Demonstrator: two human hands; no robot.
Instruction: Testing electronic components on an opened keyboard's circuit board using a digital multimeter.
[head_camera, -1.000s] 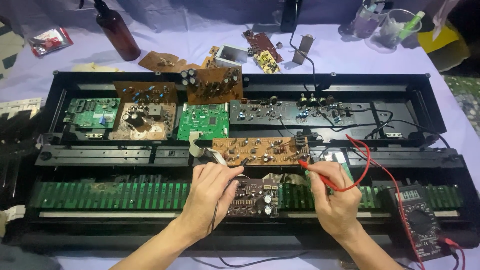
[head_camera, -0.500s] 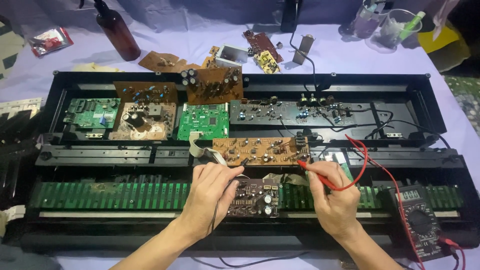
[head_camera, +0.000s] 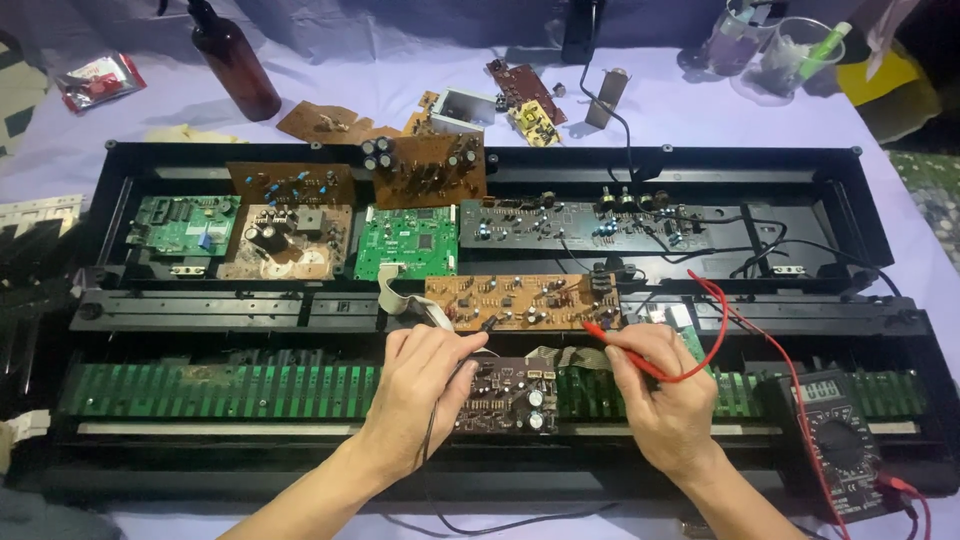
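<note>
My left hand (head_camera: 420, 390) holds a black test probe, its tip touching the left part of a long brown circuit board (head_camera: 520, 300). My right hand (head_camera: 662, 392) pinches a red test probe (head_camera: 612, 336) whose tip rests at the same board's right end. Red and black leads run to a black multimeter (head_camera: 838, 442) at the lower right. A small dark circuit board (head_camera: 505, 395) lies between my hands. All of this sits inside a long black open keyboard chassis (head_camera: 300, 310).
Green, brown and grey circuit boards (head_camera: 408, 242) fill the chassis' upper half. A green strip of key contacts (head_camera: 220, 390) runs along the front. Behind the chassis, on a lilac cloth, stand a brown bottle (head_camera: 235, 65), loose boards (head_camera: 525, 95) and clear cups (head_camera: 775, 45).
</note>
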